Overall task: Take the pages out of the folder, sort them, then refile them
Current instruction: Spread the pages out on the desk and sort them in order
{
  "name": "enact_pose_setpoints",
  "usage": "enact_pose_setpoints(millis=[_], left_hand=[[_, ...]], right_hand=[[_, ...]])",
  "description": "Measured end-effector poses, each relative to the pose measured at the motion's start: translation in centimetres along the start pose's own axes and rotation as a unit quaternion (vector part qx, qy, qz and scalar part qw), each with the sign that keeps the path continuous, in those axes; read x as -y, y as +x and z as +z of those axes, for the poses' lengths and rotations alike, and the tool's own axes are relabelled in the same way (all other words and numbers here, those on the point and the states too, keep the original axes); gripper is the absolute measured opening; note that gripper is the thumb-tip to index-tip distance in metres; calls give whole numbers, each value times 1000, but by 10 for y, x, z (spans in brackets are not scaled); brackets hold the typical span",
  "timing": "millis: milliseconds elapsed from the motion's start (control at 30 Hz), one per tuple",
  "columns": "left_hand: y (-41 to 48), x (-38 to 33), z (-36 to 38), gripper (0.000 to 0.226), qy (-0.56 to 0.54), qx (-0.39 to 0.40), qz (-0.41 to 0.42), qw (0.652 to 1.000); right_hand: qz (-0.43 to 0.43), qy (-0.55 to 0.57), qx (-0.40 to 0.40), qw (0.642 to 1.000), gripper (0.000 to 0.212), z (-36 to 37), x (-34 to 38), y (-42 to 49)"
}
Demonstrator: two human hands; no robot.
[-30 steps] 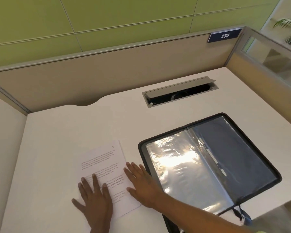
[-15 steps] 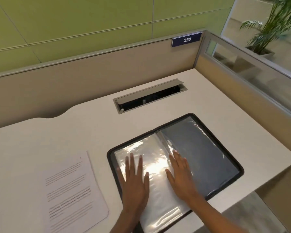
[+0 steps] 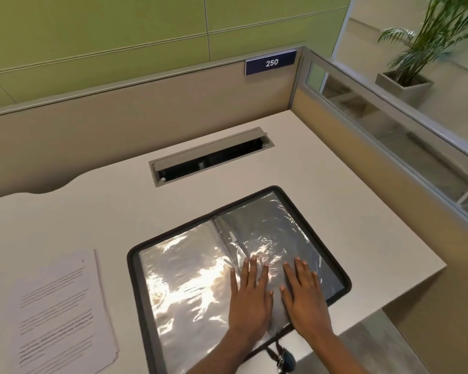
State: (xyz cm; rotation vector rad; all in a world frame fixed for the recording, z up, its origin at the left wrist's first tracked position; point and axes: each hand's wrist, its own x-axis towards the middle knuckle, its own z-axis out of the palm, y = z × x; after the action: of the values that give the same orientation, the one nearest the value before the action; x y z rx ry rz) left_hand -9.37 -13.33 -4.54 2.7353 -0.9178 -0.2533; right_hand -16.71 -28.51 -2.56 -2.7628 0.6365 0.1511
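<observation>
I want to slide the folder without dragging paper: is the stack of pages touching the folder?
Apart. The head view shows bare desk between the stack of pages and the folder.

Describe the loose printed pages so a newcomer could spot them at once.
Start at the white desk. An open black-rimmed folder lies near its front edge; the pages lie left of it, apart. They alone are white paper bearing lines of text, not shiny plastic.

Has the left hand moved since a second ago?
Yes. The left hand left the stack of pages and moved right onto the open folder, now lying flat near its spine.
</observation>
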Motion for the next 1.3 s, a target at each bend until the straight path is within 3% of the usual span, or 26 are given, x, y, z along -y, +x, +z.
enact_pose_setpoints(millis=[233, 467, 600, 733, 867, 1000, 1133, 1200, 1300], left_hand=[[-5, -6, -3, 61, 8, -14, -6, 1000], [-5, -8, 0, 69, 17, -12, -32, 999], [-4, -6, -2, 69, 17, -8, -30, 999], [-3, -3, -7, 64, -72, -24, -29, 997], [-6, 3, -21, 58, -303, -69, -101, 945], [-15, 12, -41, 61, -394, -110, -158, 899], [-19, 33, -65, 44, -512, -125, -261, 809], [-23, 45, -70, 41, -540, -111, -276, 787], [-32, 58, -76, 31, -507, -105, -282, 807]], right_hand=[[117, -26, -40, 992, 65, 3, -37, -8], [68, -36, -58, 995, 62, 11, -29, -20], [23, 5, -54, 998, 92, 3, -17, -18], [33, 108, -59, 992, 72, -13, 1, -23], [21, 209, -60, 976, 68, -19, 14, -27], [-64, 247, -74, 964, 64, -19, 21, -34], [-152, 161, -115, 968, 92, -23, 33, -37], [-36, 189, -88, 977, 97, -22, 29, -30], [38, 204, -67, 976, 102, -21, 19, -27]])
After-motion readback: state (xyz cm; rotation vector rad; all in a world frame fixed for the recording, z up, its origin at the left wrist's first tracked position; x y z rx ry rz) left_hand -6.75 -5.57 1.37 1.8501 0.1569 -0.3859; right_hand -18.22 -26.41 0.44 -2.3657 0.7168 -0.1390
